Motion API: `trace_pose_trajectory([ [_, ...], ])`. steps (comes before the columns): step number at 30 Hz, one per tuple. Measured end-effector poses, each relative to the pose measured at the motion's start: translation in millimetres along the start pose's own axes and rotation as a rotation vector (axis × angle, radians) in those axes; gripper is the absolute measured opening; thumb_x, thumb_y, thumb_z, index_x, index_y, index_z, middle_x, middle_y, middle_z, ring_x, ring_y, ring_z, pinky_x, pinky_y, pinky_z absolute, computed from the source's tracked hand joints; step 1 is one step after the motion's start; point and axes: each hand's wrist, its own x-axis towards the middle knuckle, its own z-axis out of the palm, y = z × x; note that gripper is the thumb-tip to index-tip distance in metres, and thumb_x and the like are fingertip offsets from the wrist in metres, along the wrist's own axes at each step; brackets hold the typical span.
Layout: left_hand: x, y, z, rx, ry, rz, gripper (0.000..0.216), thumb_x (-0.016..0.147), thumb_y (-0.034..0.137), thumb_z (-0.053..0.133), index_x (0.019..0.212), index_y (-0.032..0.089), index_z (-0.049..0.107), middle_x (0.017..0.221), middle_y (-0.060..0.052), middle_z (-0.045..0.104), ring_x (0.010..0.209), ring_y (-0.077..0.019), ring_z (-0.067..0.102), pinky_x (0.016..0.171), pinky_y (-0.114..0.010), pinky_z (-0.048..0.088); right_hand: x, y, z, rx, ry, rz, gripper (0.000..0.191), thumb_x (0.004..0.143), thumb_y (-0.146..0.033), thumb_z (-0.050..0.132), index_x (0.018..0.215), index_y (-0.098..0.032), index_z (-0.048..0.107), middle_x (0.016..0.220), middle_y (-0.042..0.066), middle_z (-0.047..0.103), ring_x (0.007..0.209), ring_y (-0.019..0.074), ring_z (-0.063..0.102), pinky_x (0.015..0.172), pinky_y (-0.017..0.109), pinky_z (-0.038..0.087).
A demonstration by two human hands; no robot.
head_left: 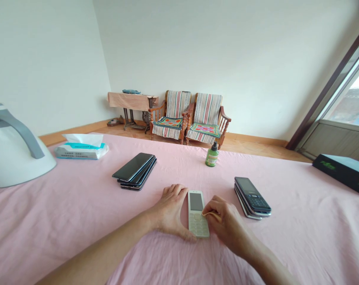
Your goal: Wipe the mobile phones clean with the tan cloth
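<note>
A white keypad mobile phone [198, 225] lies face up on the pink cloth, its dark screen towards the far side. My left hand [170, 211] grips its left side, with the thumb at the bottom corner and the fingers by the top corner. Over the phone's right edge, beside the navigation key, my right hand [227, 221] is closed in a pinch. From its fingers sticks out a small tan cloth [213, 215], folded thin, whose tip touches the phone; the rest is hidden in the hand.
A stack of smartphones [136, 170] lies left, a stack of keypad phones [252, 196] right. Behind stands a green spray bottle [212, 155]. Farther left are a tissue pack [81, 148] and a white kettle [16, 154]; a black box [342, 172] sits far right. Two chairs [207, 118] stand beyond.
</note>
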Motion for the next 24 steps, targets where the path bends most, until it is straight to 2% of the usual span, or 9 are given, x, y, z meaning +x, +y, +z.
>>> trace_pose_trajectory([
  [5,0,0,0,-0.002,0.012,0.011,0.093,0.036,0.064,0.078,0.113,0.025,0.045,0.113,-0.008,0.046,0.106,-0.0338,0.044,0.094,-0.047,0.035,0,-4,1,-0.034,-0.024,-0.015,0.025,0.072,-0.001,0.046,0.071,-0.018,0.064,0.077,0.002,0.058,0.074,0.0144,0.056,0.065,0.023,0.038],
  [10,0,-1,1,0.011,0.022,0.014,0.092,0.037,0.064,0.078,0.113,0.024,0.045,0.111,-0.008,0.046,0.104,-0.0338,0.045,0.093,-0.047,0.035,1,-1,-1,-0.046,-0.017,0.026,0.023,0.072,0.0,0.046,0.07,-0.017,0.063,0.075,0.002,0.058,0.07,0.014,0.055,0.064,0.024,0.037],
  [20,1,0,3,0.0,0.02,0.01,0.092,0.034,0.058,0.081,0.113,0.028,0.044,0.109,-0.005,0.046,0.103,-0.0321,0.045,0.091,-0.045,0.036,6,-20,22,-0.018,-0.009,-0.193,0.028,0.08,0.002,0.047,0.079,-0.018,0.067,0.086,0.005,0.06,0.084,0.017,0.053,0.073,0.026,0.04],
  [24,1,1,2,-0.003,0.016,0.005,0.09,0.036,0.06,0.079,0.113,0.028,0.045,0.109,-0.006,0.046,0.102,-0.0325,0.045,0.09,-0.045,0.036,4,-13,15,0.01,-0.024,-0.164,0.028,0.078,0.003,0.047,0.079,-0.018,0.066,0.085,0.005,0.059,0.082,0.016,0.055,0.072,0.025,0.041],
])
